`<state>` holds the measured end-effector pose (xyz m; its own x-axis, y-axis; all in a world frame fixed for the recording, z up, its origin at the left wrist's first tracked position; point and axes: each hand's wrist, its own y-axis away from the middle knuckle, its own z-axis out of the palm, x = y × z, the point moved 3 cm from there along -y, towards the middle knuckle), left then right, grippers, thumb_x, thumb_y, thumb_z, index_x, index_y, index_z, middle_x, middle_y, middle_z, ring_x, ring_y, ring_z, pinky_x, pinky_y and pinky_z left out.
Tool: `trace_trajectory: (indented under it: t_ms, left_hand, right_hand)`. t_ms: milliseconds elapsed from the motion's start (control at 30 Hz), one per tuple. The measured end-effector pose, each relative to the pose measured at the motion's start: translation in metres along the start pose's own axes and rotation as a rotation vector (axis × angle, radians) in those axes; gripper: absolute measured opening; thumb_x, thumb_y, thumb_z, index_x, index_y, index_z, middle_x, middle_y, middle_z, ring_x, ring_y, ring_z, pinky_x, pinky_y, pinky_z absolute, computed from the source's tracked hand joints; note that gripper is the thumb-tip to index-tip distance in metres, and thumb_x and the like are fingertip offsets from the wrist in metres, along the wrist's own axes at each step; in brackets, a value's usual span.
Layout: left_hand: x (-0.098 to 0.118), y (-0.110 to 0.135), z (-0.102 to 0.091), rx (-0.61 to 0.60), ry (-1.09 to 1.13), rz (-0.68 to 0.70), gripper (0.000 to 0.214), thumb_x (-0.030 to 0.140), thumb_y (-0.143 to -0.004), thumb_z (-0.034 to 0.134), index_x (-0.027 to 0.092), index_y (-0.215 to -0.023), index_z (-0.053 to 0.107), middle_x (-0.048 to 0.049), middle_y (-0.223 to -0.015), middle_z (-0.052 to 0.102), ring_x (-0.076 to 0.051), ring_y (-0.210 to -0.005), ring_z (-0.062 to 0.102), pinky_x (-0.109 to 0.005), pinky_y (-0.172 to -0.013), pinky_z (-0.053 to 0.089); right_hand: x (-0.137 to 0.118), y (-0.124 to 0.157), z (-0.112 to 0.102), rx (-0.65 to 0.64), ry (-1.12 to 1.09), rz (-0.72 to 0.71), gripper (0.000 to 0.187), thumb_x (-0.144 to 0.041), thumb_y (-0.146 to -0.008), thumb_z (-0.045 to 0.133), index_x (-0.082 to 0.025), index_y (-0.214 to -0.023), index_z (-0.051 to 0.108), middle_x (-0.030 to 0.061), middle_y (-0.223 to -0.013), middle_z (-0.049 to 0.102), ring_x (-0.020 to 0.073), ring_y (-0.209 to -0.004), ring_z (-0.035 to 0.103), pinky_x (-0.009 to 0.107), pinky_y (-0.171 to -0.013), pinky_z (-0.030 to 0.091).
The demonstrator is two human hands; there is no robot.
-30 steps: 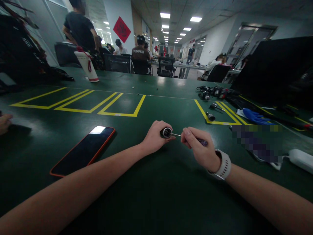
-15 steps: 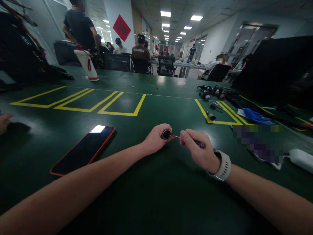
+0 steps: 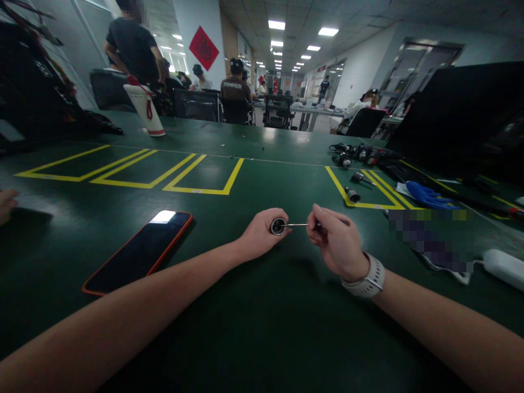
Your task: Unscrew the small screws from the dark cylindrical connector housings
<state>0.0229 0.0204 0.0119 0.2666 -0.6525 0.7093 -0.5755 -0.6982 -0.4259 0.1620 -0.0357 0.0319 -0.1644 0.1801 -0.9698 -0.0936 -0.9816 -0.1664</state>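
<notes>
My left hand rests on the green table and is closed round a small round black part with a shiny face turned toward my right hand. My right hand, with a white watch on its wrist, pinches a small screwdriver. The thin metal shaft of the screwdriver lies level, and its tip touches the face of the part. Most of the dark handle is hidden inside my fingers.
A dark phone in an orange case lies to the left. Small metal parts and black parts sit at the right by a blue glove. A white power strip, a white cup, another person's hand.
My right hand has rolled and lifted, so the screwdriver shaft now lies level against the part. My left hand has held still on the part.
</notes>
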Motion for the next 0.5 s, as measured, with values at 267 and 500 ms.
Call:
trace_trajectory:
  t_ms: [267,500]
  left_hand:
    - [0.003,-0.001,-0.001,0.024,-0.131,-0.007,0.011,0.017,-0.072,0.060,0.017,-0.068,0.051,0.0030,-0.066,0.050,-0.012,-0.062,0.048,-0.025,-0.059,0.037]
    - [0.001,0.001,-0.001,0.040,-0.081,-0.003,0.010,0.018,-0.073,0.059,0.017,-0.068,0.050,0.0031,-0.067,0.050,-0.012,-0.062,0.047,-0.024,-0.058,0.038]
  right_hand:
    - [-0.014,0.009,0.006,-0.124,0.341,-0.234,0.040,-0.037,-0.088,0.048,-0.017,-0.053,0.050,-0.0039,-0.048,0.039,0.0075,-0.044,0.036,0.023,-0.042,0.027]
    - [-0.002,0.000,0.000,-0.035,0.062,-0.032,0.038,-0.039,-0.082,0.055,-0.017,-0.052,0.050,-0.0047,-0.046,0.037,0.0067,-0.043,0.033,0.022,-0.041,0.020]
